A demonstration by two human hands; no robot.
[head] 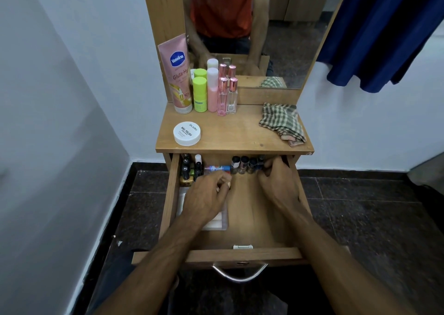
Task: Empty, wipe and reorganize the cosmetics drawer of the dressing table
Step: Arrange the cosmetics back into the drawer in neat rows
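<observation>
Soft, even indoor light, faint shadows under both arms (wide-angle bending at edges), hands slightly blurred.

Dressing table top (240,132) bears bottles (212,91), jar (187,133), cloth (282,122).

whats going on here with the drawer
A person is working in the open drawer of a small dressing table. The left hand is over a clear flat case near a lying tube; the right hand reaches the small nail polish bottles lined along the back. On top stand a Vaseline tube, some bottles, a white nail polish remover tub and a checked cloth. What either hand holds is unclear.
</observation>
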